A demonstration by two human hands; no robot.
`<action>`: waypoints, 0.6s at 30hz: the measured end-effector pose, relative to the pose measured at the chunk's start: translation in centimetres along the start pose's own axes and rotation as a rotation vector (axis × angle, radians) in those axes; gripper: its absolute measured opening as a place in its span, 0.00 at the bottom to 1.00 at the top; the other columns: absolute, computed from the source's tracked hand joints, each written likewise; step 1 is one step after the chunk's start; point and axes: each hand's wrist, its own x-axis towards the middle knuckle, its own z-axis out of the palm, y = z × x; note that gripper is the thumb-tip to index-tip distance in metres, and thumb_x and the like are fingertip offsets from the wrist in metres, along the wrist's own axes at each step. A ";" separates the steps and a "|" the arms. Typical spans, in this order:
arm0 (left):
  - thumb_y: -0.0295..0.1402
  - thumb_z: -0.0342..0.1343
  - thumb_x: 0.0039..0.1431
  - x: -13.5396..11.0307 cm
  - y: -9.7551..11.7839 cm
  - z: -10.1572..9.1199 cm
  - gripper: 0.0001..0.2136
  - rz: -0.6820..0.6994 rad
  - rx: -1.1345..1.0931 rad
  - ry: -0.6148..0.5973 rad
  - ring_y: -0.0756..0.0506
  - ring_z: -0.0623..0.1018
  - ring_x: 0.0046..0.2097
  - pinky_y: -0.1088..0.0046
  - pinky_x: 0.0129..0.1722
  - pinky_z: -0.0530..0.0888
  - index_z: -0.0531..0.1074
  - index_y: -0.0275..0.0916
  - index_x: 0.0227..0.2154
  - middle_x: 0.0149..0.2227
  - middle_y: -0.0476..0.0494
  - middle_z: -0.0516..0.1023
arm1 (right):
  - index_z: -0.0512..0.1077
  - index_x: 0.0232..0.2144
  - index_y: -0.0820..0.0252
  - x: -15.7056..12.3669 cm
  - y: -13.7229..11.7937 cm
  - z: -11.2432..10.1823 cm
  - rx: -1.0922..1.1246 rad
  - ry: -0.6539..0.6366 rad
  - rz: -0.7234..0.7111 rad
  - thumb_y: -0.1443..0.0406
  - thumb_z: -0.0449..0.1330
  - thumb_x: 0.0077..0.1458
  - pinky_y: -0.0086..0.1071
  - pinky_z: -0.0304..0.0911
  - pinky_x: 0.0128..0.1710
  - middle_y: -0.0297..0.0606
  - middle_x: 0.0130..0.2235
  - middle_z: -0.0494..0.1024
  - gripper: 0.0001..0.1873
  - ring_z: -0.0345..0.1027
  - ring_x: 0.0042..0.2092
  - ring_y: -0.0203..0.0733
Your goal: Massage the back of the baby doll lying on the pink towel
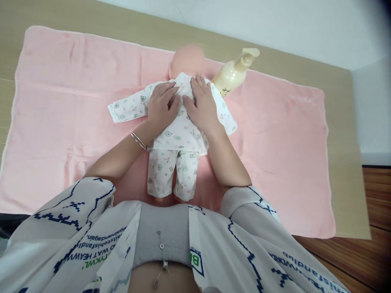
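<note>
A baby doll (187, 61) lies on a pink towel, its bald head at the far side and its feet toward me. It wears a white printed top (180, 136) and matching trousers (160, 173). My left hand (163, 101) rests flat on the upper left of the top, fingers apart. On the upper right of the top lies my right hand (202, 101), also flat with spread fingers. Neither hand holds anything. Both doll sleeves stretch outward; no doll hands show. A cream pump bottle (232, 75) is just beyond my right hand, tilted in the view.
The pink towel (275, 154) covers most of the wooden table (342, 122). A white wall (290, 28) runs along the table's far side. Brown wooden flooring (377, 199) shows past the right edge.
</note>
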 end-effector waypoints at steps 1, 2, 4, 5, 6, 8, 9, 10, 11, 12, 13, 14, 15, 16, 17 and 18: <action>0.48 0.45 0.66 0.1 0.0 0.0 0.17 -0.002 0.002 -0.009 0.42 0.69 0.62 0.54 0.67 0.64 0.70 0.47 0.50 0.57 0.46 0.72 | 0.51 0.66 0.65 0.1 -0.1 0.1 -0.008 0.009 -0.002 0.57 0.46 0.67 0.52 0.35 0.71 0.47 0.69 0.49 0.30 0.37 0.71 0.50; 0.49 0.44 0.66 0.1 -0.1 0.0 0.18 0.001 0.006 -0.015 0.42 0.68 0.62 0.54 0.67 0.63 0.69 0.47 0.50 0.57 0.46 0.72 | 0.51 0.66 0.64 0.1 -0.2 0.3 -0.016 0.021 -0.006 0.56 0.45 0.67 0.54 0.35 0.71 0.46 0.69 0.50 0.30 0.37 0.71 0.51; 0.50 0.43 0.66 0.4 -0.5 0.3 0.20 0.015 0.020 -0.028 0.43 0.66 0.63 0.55 0.68 0.61 0.68 0.46 0.52 0.59 0.46 0.70 | 0.52 0.66 0.63 -0.3 -0.8 0.6 -0.025 0.048 -0.005 0.56 0.43 0.68 0.54 0.37 0.70 0.45 0.68 0.52 0.29 0.37 0.71 0.53; 0.51 0.42 0.66 0.5 -0.8 0.5 0.22 0.022 0.029 -0.033 0.44 0.65 0.65 0.55 0.69 0.60 0.67 0.46 0.53 0.61 0.46 0.68 | 0.53 0.65 0.64 -0.7 -1.1 0.8 -0.033 0.058 0.000 0.57 0.42 0.68 0.54 0.38 0.70 0.45 0.68 0.53 0.29 0.38 0.71 0.53; 0.53 0.40 0.66 0.6 -1.2 0.7 0.24 0.026 0.040 -0.042 0.44 0.63 0.66 0.55 0.70 0.58 0.65 0.46 0.55 0.62 0.47 0.67 | 0.53 0.65 0.66 -1.0 -1.5 0.9 -0.047 0.064 0.008 0.57 0.42 0.68 0.52 0.39 0.70 0.47 0.68 0.53 0.29 0.39 0.71 0.54; 0.57 0.36 0.65 0.9 -1.9 1.1 0.29 0.028 0.064 -0.070 0.45 0.60 0.67 0.54 0.71 0.55 0.62 0.43 0.58 0.64 0.47 0.64 | 0.54 0.64 0.72 -1.8 -2.3 1.0 -0.091 0.070 0.031 0.58 0.41 0.68 0.49 0.41 0.70 0.51 0.67 0.54 0.29 0.41 0.70 0.55; 0.58 0.35 0.64 0.9 -2.1 1.3 0.31 0.030 0.070 -0.079 0.45 0.59 0.67 0.53 0.70 0.55 0.62 0.42 0.58 0.64 0.47 0.63 | 0.54 0.64 0.74 -2.2 -2.7 0.9 -0.110 0.071 0.041 0.58 0.41 0.68 0.48 0.42 0.70 0.53 0.67 0.54 0.30 0.42 0.70 0.55; 0.58 0.35 0.64 0.9 -2.2 1.3 0.31 0.037 0.070 -0.077 0.46 0.60 0.66 0.53 0.70 0.55 0.62 0.41 0.58 0.64 0.46 0.64 | 0.54 0.64 0.75 -2.5 -3.0 0.8 -0.122 0.067 0.050 0.58 0.41 0.69 0.47 0.43 0.70 0.55 0.67 0.54 0.30 0.42 0.70 0.55; 0.58 0.36 0.64 0.9 -2.3 1.3 0.31 0.047 0.059 -0.065 0.46 0.62 0.66 0.53 0.69 0.57 0.63 0.41 0.57 0.63 0.46 0.66 | 0.54 0.64 0.75 -2.6 -3.2 0.7 -0.125 0.061 0.057 0.58 0.42 0.69 0.47 0.44 0.70 0.55 0.67 0.54 0.30 0.42 0.70 0.55; 0.57 0.37 0.64 0.8 -2.2 1.2 0.29 0.056 0.039 -0.043 0.45 0.64 0.65 0.54 0.69 0.58 0.65 0.43 0.56 0.61 0.46 0.68 | 0.55 0.64 0.74 -2.7 -3.3 0.5 -0.122 0.056 0.062 0.58 0.42 0.69 0.48 0.45 0.69 0.54 0.67 0.54 0.30 0.42 0.70 0.55; 0.56 0.39 0.65 0.7 -2.0 1.1 0.27 0.063 0.012 -0.016 0.45 0.66 0.63 0.55 0.68 0.60 0.67 0.45 0.54 0.60 0.46 0.70 | 0.55 0.64 0.73 -2.6 -3.3 0.4 -0.116 0.050 0.064 0.59 0.42 0.68 0.48 0.45 0.69 0.54 0.67 0.54 0.29 0.42 0.70 0.55; 0.56 0.40 0.64 0.6 -1.8 0.9 0.25 0.065 -0.018 0.011 0.44 0.67 0.62 0.54 0.67 0.61 0.69 0.47 0.51 0.58 0.46 0.72 | 0.54 0.64 0.73 -2.5 -3.3 0.3 -0.113 0.043 0.063 0.59 0.43 0.68 0.49 0.45 0.69 0.53 0.67 0.53 0.29 0.42 0.70 0.55; 0.56 0.41 0.64 0.5 -1.7 0.8 0.23 0.064 -0.046 0.033 0.42 0.69 0.61 0.54 0.66 0.62 0.71 0.48 0.49 0.57 0.46 0.73 | 0.54 0.65 0.73 -2.4 -3.3 0.1 -0.113 0.036 0.062 0.60 0.43 0.68 0.50 0.45 0.69 0.54 0.68 0.53 0.29 0.42 0.70 0.55; 0.57 0.42 0.63 0.4 -1.5 0.7 0.23 0.064 -0.067 0.047 0.41 0.69 0.61 0.54 0.65 0.63 0.72 0.49 0.48 0.56 0.46 0.74 | 0.53 0.65 0.74 -2.3 -3.3 0.0 -0.118 0.029 0.062 0.61 0.44 0.67 0.51 0.44 0.68 0.54 0.68 0.52 0.29 0.41 0.70 0.55; 0.57 0.42 0.63 0.4 -1.4 0.6 0.23 0.063 -0.078 0.060 0.41 0.70 0.60 0.53 0.65 0.64 0.72 0.50 0.47 0.56 0.46 0.74 | 0.53 0.65 0.74 -2.3 -3.5 -0.2 -0.127 0.020 0.065 0.61 0.44 0.67 0.51 0.43 0.68 0.54 0.68 0.52 0.29 0.41 0.70 0.55; 0.57 0.43 0.63 0.4 -1.4 0.6 0.23 0.063 -0.083 0.068 0.41 0.70 0.60 0.53 0.65 0.64 0.72 0.50 0.47 0.55 0.46 0.74 | 0.53 0.65 0.74 -2.5 -3.8 -0.4 -0.141 0.014 0.069 0.61 0.45 0.67 0.52 0.43 0.68 0.54 0.68 0.52 0.29 0.40 0.70 0.56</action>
